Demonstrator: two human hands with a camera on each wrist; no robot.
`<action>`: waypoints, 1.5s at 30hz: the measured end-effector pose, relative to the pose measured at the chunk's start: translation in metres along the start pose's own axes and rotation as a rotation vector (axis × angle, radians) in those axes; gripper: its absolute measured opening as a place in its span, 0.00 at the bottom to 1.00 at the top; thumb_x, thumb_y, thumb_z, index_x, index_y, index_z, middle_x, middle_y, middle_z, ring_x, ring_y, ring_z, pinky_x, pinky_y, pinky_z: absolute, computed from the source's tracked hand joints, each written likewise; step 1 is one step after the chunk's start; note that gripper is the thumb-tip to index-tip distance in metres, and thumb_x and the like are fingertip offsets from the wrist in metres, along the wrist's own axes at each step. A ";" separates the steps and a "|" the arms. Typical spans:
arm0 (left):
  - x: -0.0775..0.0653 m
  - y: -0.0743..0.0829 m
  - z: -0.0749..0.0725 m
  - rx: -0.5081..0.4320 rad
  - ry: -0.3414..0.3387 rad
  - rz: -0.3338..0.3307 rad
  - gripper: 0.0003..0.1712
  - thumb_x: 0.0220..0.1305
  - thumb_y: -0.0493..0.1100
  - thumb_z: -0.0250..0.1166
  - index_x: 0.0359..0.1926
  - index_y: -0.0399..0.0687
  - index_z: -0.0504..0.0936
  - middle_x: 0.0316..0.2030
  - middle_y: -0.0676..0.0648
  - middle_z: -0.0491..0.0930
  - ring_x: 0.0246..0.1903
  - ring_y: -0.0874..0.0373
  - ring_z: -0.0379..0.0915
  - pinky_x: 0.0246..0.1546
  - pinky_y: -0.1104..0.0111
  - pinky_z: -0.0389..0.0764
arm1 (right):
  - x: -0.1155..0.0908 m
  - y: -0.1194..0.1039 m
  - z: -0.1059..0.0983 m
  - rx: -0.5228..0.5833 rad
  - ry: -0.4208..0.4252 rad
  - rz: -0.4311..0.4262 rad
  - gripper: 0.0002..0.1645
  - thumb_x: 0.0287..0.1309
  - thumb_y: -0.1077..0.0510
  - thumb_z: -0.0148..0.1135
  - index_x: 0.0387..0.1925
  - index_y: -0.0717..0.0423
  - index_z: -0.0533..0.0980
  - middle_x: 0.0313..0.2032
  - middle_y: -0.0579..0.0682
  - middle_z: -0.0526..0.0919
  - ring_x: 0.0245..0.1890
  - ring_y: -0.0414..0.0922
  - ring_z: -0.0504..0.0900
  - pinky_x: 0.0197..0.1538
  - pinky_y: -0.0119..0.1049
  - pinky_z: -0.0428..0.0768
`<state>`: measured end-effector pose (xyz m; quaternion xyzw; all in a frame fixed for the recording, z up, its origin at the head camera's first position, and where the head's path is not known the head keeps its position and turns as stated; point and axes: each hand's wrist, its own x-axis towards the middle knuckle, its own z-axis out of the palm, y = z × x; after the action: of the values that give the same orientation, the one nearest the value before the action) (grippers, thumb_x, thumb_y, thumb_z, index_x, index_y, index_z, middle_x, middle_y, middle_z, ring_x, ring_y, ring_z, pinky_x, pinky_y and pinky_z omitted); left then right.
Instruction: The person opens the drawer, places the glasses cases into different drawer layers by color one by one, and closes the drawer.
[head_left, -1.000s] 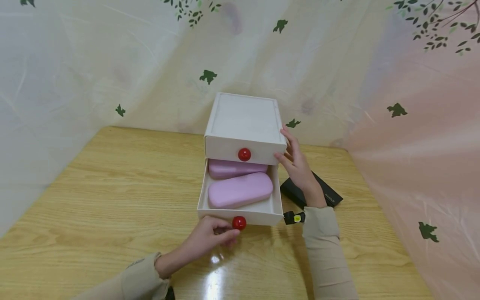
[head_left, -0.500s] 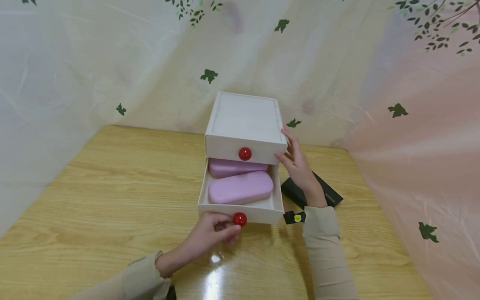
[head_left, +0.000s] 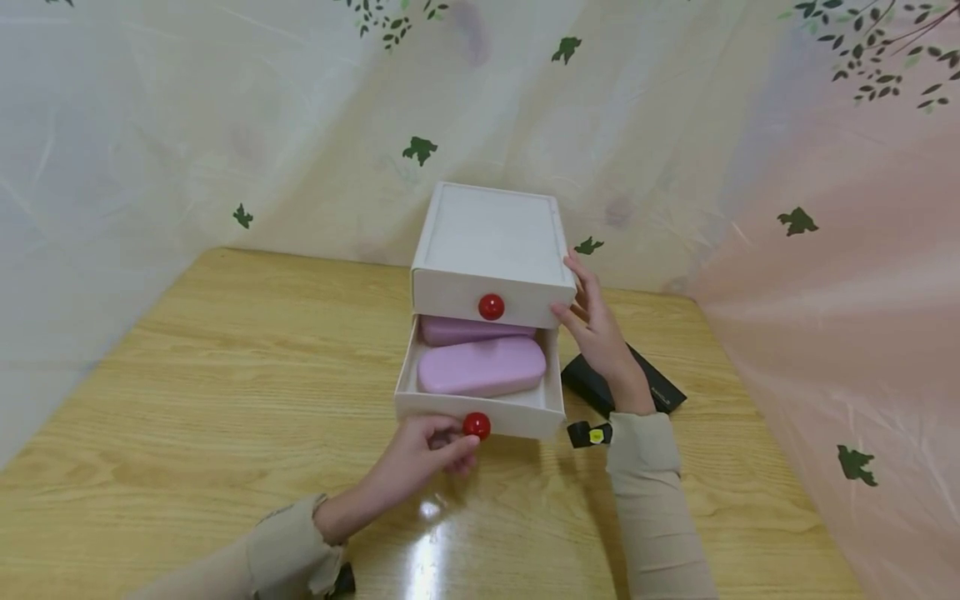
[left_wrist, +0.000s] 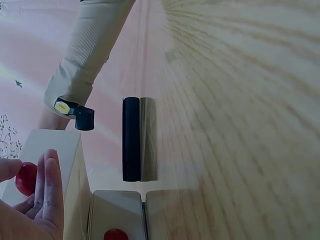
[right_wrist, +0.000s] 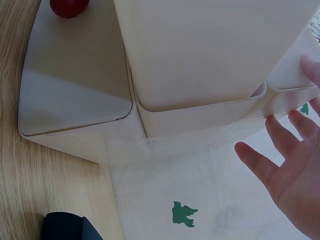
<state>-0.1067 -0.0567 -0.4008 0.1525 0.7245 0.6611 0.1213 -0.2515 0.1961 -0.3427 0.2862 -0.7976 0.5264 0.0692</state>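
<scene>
A white drawer cabinet (head_left: 491, 229) stands on the table, its middle drawer (head_left: 517, 417) pulled partly out. Inside lie two purple oblong cases (head_left: 482, 367), the rear one partly hidden beneath the top section. With thumb and fingers my left hand (head_left: 416, 458) pinches that drawer's red knob (head_left: 476, 426), as the left wrist view also shows. My right hand (head_left: 600, 346) rests against the cabinet's top right front corner. In the right wrist view its fingers (right_wrist: 282, 137) stretch along the side wall, and the thumb touches the front face.
A black box (head_left: 656, 385) lies right of the cabinet, partly behind my right wrist. Below the extended drawer is another closed drawer (left_wrist: 117, 212) with a red knob. A leaf-patterned sheet (head_left: 322, 167) hangs behind the wooden table (head_left: 225, 400).
The middle drawer has slid a little inward, away from me, with its purple cases. My left hand has moved with the knob; the right hand keeps its place at the cabinet's corner.
</scene>
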 end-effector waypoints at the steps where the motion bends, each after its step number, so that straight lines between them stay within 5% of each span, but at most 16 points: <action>1: 0.001 0.000 0.000 -0.001 0.002 0.002 0.17 0.65 0.38 0.62 0.40 0.21 0.78 0.32 0.27 0.83 0.28 0.52 0.82 0.35 0.54 0.85 | 0.000 0.000 0.000 0.000 0.000 0.000 0.37 0.69 0.65 0.49 0.74 0.48 0.49 0.78 0.43 0.40 0.76 0.56 0.48 0.70 0.68 0.55; 6: 0.009 -0.001 -0.001 0.001 0.019 0.014 0.16 0.66 0.37 0.61 0.41 0.21 0.77 0.34 0.25 0.82 0.29 0.49 0.83 0.34 0.60 0.87 | 0.000 0.000 -0.001 0.006 0.001 -0.012 0.37 0.68 0.66 0.50 0.74 0.49 0.49 0.78 0.43 0.40 0.76 0.55 0.48 0.70 0.68 0.55; 22: 0.033 -0.008 -0.004 -0.057 0.095 0.017 0.16 0.69 0.38 0.58 0.42 0.22 0.77 0.36 0.23 0.80 0.28 0.63 0.80 0.33 0.69 0.86 | -0.001 0.002 -0.001 0.010 0.001 -0.011 0.37 0.69 0.65 0.50 0.74 0.47 0.49 0.77 0.39 0.41 0.76 0.54 0.48 0.70 0.68 0.55; 37: 0.049 -0.005 0.002 -0.133 0.210 -0.044 0.16 0.69 0.37 0.57 0.48 0.23 0.77 0.41 0.25 0.80 0.35 0.53 0.83 0.37 0.64 0.87 | -0.001 0.002 -0.001 0.008 -0.001 -0.009 0.38 0.69 0.65 0.50 0.74 0.48 0.49 0.78 0.40 0.40 0.76 0.54 0.47 0.70 0.68 0.55; 45: 0.059 -0.004 0.006 -0.158 0.274 -0.063 0.15 0.69 0.37 0.58 0.47 0.25 0.78 0.41 0.25 0.80 0.33 0.57 0.81 0.36 0.65 0.87 | -0.001 0.001 -0.001 0.011 -0.001 0.007 0.37 0.69 0.63 0.50 0.74 0.46 0.49 0.77 0.37 0.41 0.77 0.53 0.47 0.71 0.67 0.54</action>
<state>-0.1597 -0.0291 -0.4040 0.0280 0.6844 0.7266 0.0534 -0.2516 0.1979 -0.3438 0.2843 -0.7956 0.5309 0.0653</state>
